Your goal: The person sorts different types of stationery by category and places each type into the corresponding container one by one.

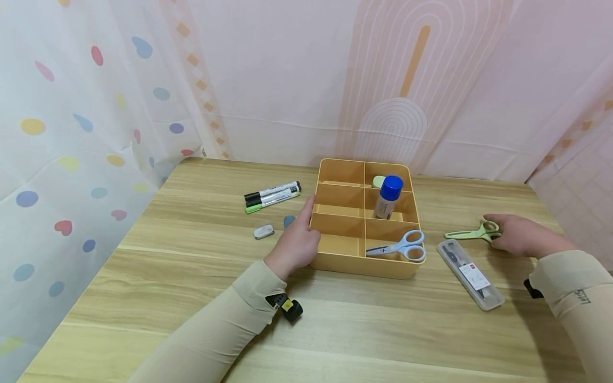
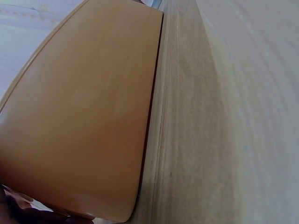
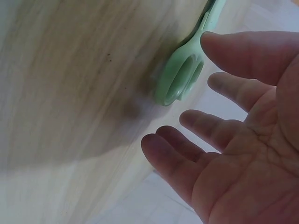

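My left hand [image 1: 296, 242] lies along the left wall of a tan divided organizer box [image 1: 359, 266], index finger extended against it. In the left wrist view the box's smooth outer wall [image 2: 88, 102] fills much of the picture. A glue stick with a blue cap [image 1: 391, 188] stands in the box's middle right compartment. Blue scissors [image 1: 398, 247] lean in the front right one, handles over the rim. On the right, my right hand [image 1: 522, 236] is at the handles of light green scissors [image 1: 464, 235]. Its fingers are spread beside the green loops [image 3: 187, 51] in the right wrist view.
A clear case with a compass [image 1: 471, 274] lies right of the box. Several markers [image 1: 273, 196], a small whitish eraser-like block [image 1: 263, 231] and a partly hidden blue object [image 1: 288, 221] lie to the left. A pale green item [image 1: 378, 181] sits in the back right compartment.
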